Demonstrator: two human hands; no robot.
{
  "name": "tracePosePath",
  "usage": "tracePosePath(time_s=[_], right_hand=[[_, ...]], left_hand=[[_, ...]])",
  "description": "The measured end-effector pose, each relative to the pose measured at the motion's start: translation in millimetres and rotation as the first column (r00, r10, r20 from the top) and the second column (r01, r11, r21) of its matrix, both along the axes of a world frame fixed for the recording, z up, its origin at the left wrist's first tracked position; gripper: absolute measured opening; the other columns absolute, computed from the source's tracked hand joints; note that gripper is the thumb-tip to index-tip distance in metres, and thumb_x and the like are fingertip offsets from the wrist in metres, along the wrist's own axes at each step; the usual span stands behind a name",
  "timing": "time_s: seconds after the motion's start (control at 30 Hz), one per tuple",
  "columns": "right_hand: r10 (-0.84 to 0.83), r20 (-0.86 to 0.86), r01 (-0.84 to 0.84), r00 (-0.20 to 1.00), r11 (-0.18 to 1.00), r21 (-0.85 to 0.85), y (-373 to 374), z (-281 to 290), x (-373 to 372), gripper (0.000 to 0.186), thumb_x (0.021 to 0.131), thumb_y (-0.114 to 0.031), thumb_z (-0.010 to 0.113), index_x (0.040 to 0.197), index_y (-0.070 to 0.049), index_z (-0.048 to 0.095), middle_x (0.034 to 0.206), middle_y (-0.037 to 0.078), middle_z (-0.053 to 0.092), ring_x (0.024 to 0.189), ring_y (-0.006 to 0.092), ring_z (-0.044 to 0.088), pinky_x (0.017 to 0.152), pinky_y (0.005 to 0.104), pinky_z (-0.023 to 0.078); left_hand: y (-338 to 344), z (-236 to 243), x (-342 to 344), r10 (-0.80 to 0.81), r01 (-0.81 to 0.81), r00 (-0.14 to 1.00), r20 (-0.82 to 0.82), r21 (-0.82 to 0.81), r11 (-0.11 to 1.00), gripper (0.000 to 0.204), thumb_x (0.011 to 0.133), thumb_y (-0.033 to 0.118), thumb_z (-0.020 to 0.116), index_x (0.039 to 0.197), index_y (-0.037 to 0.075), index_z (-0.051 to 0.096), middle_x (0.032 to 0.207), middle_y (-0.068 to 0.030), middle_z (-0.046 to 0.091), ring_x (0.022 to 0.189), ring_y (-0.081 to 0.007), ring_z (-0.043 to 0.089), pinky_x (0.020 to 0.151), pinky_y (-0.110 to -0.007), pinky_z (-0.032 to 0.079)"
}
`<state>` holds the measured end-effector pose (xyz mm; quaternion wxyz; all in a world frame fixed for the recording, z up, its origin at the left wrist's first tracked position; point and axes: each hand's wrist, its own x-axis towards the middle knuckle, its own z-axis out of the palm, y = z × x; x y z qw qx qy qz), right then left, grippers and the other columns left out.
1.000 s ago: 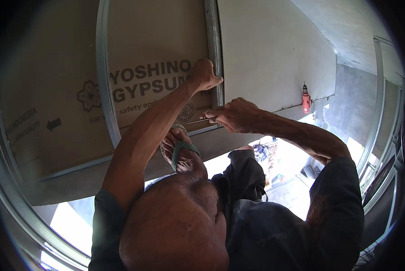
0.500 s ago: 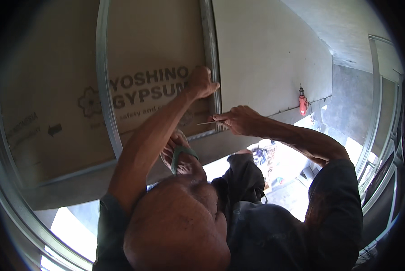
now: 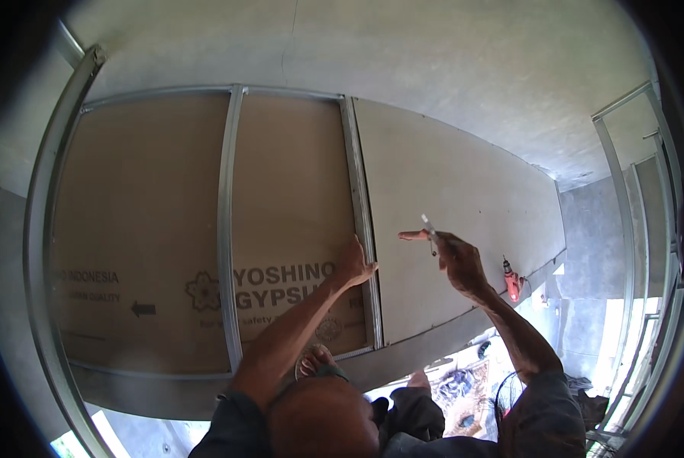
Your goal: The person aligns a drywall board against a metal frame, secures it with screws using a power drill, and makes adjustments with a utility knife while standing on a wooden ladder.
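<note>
My left hand (image 3: 355, 265) is closed around the edge of an upright metal stud (image 3: 362, 191), between a brown gypsum board (image 3: 292, 168) and a pale board (image 3: 449, 198). My right hand (image 3: 461, 262) is raised in front of the pale board, apart from it. It grips a slim, light-coloured tool (image 3: 427, 224) whose tip points up; its exact kind is unclear. One finger of that hand stretches out to the left. The tool's lower part is hidden in my fingers.
Another metal stud (image 3: 228, 206) crosses the brown board on the left. A red power drill (image 3: 513, 284) lies at the pale board's lower right, near a grey ledge (image 3: 403, 355). My sandalled foot (image 3: 319, 362) is at this ledge. Metal framing (image 3: 624, 191) stands at the right.
The view has tilted upward, showing the upper wall. My right hand has moved from beside the stud's lower end up and right, turning the tool upward. My left hand stays on the stud.
</note>
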<state>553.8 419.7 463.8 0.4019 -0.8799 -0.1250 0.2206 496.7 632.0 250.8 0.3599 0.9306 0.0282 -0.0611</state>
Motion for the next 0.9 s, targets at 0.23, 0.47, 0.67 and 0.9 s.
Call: tracePosePath(time_s=[0.23, 0.47, 0.67, 0.9], right_hand=[[-0.264, -0.619, 0.640, 0.740, 0.560, 0.526, -36.3, -27.6, 34.0, 0.041, 0.106, -0.043, 0.052, 0.130, -0.010, 0.059, 0.056, -0.010, 0.019, 0.042, 0.0020, 0.022, 0.036, 0.0208, 0.021], [-0.157, -0.710, 0.714, 0.687, 0.328, 0.619, -3.9, -67.5, 53.5, 0.045, 0.107, -0.042, 0.048, 0.129, -0.003, 0.055, 0.061, -0.009, 0.019, 0.048, 0.0029, 0.021, 0.042, 0.0210, 0.023], [-0.348, -0.394, 0.516, 0.851, 0.695, 0.501, 31.7, -65.7, 75.0, 0.047, 0.108, -0.046, 0.043, 0.127, -0.006, 0.058, 0.058, -0.010, 0.024, 0.045, 0.0006, 0.025, 0.040, 0.0215, 0.023], [-0.229, 0.484, 0.106, 0.845, 0.957, 0.268, 67.9, -90.2, 139.2, 0.037, 0.108, -0.033, 0.046, 0.129, -0.009, 0.065, 0.066, 0.006, 0.051, 0.054, 0.0155, 0.043, 0.057, 0.0315, 0.045]], left_hand=[[87.3, 145.5, 103.0, -0.317, 0.456, 0.847, -0.428, 0.277, 0.846, 0.055, 0.090, 0.028, 0.070, 0.115, -0.018, 0.053, 0.103, -0.0307, 0.066, 0.094, -0.0403, 0.070, 0.083, -0.045, 0.060], [72.6, 38.1, 160.5, -0.001, -0.005, 1.000, 0.025, 0.229, 0.973, 0.046, 0.094, 0.030, 0.065, 0.112, -0.011, 0.055, 0.110, -0.0323, 0.063, 0.107, -0.0446, 0.062, 0.094, -0.052, 0.051], [29.4, -39.1, 174.9, 0.284, -0.300, 0.951, 0.122, 0.147, 0.943, 0.043, 0.095, 0.029, 0.062, 0.114, -0.008, 0.055, 0.120, -0.0279, 0.058, 0.116, -0.0396, 0.057, 0.101, -0.044, 0.046], [25.8, -30.4, 174.7, 0.271, -0.290, 0.953, 0.135, 0.149, 0.945, 0.030, 0.094, 0.016, 0.058, 0.113, -0.007, 0.054, 0.114, -0.0199, 0.058, 0.104, -0.0324, 0.058, 0.096, -0.040, 0.047]])
